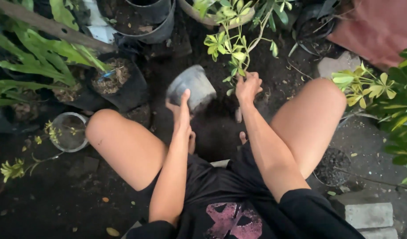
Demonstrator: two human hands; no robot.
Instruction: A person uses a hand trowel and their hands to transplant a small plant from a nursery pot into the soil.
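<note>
My left hand [180,110] grips a small grey plastic pot [191,86], tipped on its side with its open end toward a black pot of dark soil [217,128] between my knees. My right hand [248,86] is closed around the thin stem of a green leafy plant [232,46], low down near the soil. The plant stands upright, its leaves spreading above my hand. Both forearms reach forward over my black shorts.
Black grow bags of soil [117,82] and long-leaved plants [39,57] stand at the left. A small round pot [69,132] lies by my left knee. A leafy shrub [389,97] is at the right, a dark pot [334,166] under my right knee, concrete blocks [367,214] at the lower right.
</note>
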